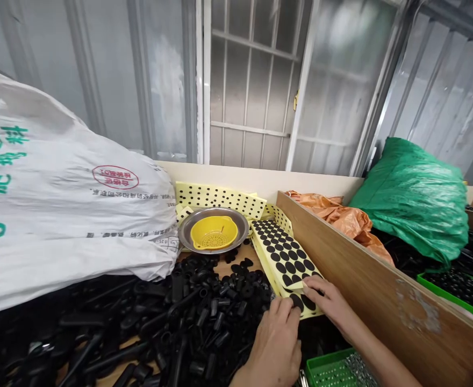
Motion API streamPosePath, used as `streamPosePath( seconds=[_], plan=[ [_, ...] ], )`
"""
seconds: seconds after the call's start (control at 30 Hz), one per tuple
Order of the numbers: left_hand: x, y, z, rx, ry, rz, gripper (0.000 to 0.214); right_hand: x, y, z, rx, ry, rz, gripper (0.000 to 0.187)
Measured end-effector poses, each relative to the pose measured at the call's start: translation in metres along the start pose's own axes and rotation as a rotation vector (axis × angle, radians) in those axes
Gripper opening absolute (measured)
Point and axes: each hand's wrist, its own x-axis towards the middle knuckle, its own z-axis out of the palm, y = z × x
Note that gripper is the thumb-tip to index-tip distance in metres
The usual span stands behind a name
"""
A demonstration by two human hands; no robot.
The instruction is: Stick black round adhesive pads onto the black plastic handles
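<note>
A yellow sheet (272,257) covered with round black pads leans on the wooden divider (365,279). My right hand (328,300) rests its fingers on the sheet's near end, thumb and fingers pinching at a pad. My left hand (276,344) sits just beside it with fingers curled, its fingertips touching the sheet's lower edge. What the left fingers hold, if anything, is hidden. A heap of black plastic parts (151,328) lies to the left of both hands.
A big white printed sack (59,204) fills the left. A steel bowl (236,217) holds a yellow strainer (214,233), with more punched yellow sheets (220,197) behind. Green trays (329,368) sit near me and right. Orange (341,215) and green bags (417,193) lie beyond the divider.
</note>
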Motion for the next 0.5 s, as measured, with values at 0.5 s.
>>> streamPosePath(
  seconds=[0.5],
  plan=[
    [-0.022,0.008,-0.008,-1.548,0.162,-0.273,0.038,-0.082,-0.097,-0.004,-0.755,0.154,-0.622,0.04]
  ],
)
